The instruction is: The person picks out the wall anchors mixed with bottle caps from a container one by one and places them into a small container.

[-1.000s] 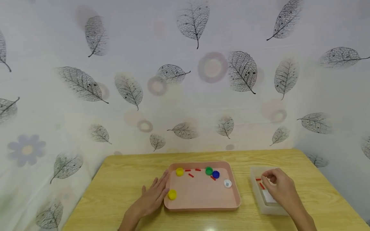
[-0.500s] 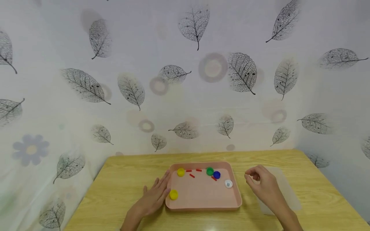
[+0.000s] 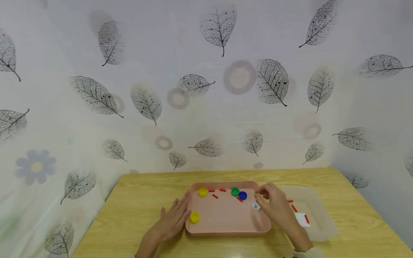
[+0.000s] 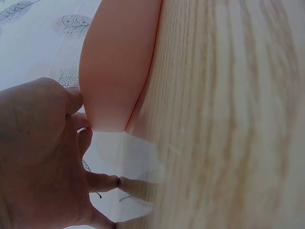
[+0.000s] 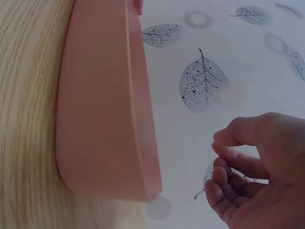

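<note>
My left hand [image 3: 171, 223] lies with straight fingers along the left wall of a pink tray [image 3: 227, 220]. In the left wrist view its fingers touch the tray's wall and reach the table. My right hand [image 3: 274, 206] hovers at the tray's right rim, close to a white round cap [image 3: 255, 206] with a small grey square on it. Its thumb and forefinger tips meet in the right wrist view; I cannot tell whether something tiny is between them. Two yellow caps [image 3: 202, 192], a green cap [image 3: 235, 191], a blue cap [image 3: 242, 195] and several red sticks [image 3: 215, 196] lie in the tray.
Right of the tray stands a translucent box [image 3: 324, 218], partly behind my right forearm. Inside it are red sticks [image 3: 294, 208] and a white square piece [image 3: 300, 220]. A leaf-patterned wall covering [image 3: 206, 107] rises behind the wooden table [image 3: 142, 190].
My right hand has moved left from over the translucent box to the tray's right rim, its fingertips still together. The left hand stays at the tray's left wall.
</note>
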`<state>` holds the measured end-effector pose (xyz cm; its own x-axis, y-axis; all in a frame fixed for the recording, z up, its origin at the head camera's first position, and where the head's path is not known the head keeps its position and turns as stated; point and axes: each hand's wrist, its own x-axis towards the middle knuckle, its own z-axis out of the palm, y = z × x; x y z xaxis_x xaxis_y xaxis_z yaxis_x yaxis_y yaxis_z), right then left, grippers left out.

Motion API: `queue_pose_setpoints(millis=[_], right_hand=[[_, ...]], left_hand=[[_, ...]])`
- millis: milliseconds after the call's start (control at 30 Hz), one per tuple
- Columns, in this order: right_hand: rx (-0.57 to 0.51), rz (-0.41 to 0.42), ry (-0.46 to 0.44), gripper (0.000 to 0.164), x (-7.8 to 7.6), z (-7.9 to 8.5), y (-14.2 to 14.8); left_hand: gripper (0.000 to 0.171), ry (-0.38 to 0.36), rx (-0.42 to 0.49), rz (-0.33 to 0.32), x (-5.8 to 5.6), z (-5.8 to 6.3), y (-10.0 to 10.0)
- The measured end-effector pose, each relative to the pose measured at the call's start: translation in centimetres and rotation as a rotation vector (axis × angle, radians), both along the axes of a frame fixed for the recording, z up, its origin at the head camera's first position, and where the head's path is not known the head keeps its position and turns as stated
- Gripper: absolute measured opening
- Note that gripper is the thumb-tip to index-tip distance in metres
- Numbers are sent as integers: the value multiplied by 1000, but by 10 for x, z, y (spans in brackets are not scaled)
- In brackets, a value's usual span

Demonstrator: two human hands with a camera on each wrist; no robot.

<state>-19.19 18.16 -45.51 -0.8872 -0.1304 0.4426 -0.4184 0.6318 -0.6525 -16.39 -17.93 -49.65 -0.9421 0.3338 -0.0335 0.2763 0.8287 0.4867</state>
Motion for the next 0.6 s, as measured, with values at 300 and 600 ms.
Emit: queue_pose_setpoints(millis=[300,600], right_hand=[[15,14,-75,15,-13,-18,-24],[93,46,-126,13,-22,-34,-37]], left_hand=[[55,-5,4,-5,0,1,-1],[55,-7,-2,9,1,0,-1]])
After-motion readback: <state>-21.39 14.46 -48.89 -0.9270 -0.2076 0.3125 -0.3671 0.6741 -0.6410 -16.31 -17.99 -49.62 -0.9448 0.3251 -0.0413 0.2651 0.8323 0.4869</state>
